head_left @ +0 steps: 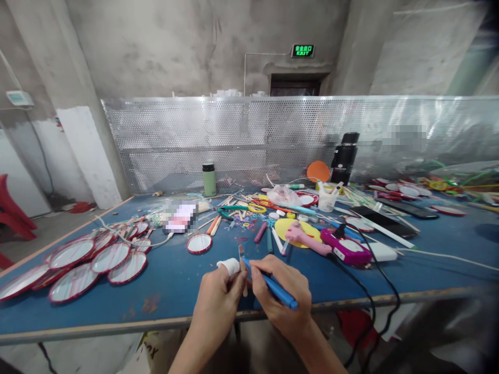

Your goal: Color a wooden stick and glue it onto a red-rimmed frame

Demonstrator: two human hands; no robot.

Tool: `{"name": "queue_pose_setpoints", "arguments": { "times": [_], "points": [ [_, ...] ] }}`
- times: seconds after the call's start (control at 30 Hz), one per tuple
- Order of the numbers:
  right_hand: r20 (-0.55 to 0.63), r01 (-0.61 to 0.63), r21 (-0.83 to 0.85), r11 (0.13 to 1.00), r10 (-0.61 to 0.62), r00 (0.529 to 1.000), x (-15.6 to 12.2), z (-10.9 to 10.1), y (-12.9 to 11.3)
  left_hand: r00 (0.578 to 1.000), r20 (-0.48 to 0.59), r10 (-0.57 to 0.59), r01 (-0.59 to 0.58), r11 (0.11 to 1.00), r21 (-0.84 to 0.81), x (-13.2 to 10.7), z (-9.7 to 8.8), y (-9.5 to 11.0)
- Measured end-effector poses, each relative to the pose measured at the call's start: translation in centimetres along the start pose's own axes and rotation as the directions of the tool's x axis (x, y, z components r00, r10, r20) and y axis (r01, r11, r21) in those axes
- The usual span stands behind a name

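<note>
At the near edge of the blue table (171, 291), my left hand (220, 301) is closed on a thin wooden stick (242, 270) held upright; its index finger wears a white bandage wrap. My right hand (283, 298) is closed round a blue pen (273, 287) in a writing grip, the tip meeting the stick. Just beyond the hands lie a pink glue gun (306, 238) on a yellow disc and a magenta device (346, 248) with black cables.
Several red-rimmed striped round fans (97, 259) cover the left of the table. A green bottle (209, 179), a black bottle (344, 157), scissors, markers, sticks and a phone lie farther back. A perforated metal screen stands behind. Cables hang over the front right edge.
</note>
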State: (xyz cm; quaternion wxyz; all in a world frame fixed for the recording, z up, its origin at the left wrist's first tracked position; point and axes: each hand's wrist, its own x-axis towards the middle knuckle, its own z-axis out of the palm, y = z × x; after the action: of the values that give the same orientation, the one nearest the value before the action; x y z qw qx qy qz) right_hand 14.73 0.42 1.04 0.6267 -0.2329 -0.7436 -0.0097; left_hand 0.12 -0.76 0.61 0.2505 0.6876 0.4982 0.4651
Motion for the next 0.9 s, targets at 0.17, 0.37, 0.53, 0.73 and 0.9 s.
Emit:
{"name": "queue_pose_setpoints", "arguments": {
  "times": [0.17,0.37,0.53,0.73,0.9],
  "points": [
    [0.001,0.004,0.0,1.0,-0.004,1.0,0.08,-0.05,-0.08,1.0,0.01,0.004,-0.004,1.0,0.012,-0.04,0.05,-0.21],
    [0.027,-0.013,0.022,1.0,0.012,1.0,0.12,-0.04,-0.06,1.0,0.006,0.004,-0.004,1.0,0.015,-0.05,-0.05,-0.2],
    [0.005,-0.011,0.026,1.0,0.011,1.0,0.03,-0.12,-0.05,1.0,0.007,0.007,-0.007,1.0,0.01,0.0,0.01,-0.2],
    [0.023,-0.012,0.045,0.999,0.011,1.0,0.27,0.03,-0.02,1.0,0.011,0.008,-0.008,1.0,0.003,0.06,0.11,-0.32],
    [0.027,0.002,0.034,0.999,-0.003,1.0,0.24,-0.04,-0.07,1.0,0.009,0.012,-0.013,1.0,0.012,0.11,0.04,-0.24]
  ]
}}
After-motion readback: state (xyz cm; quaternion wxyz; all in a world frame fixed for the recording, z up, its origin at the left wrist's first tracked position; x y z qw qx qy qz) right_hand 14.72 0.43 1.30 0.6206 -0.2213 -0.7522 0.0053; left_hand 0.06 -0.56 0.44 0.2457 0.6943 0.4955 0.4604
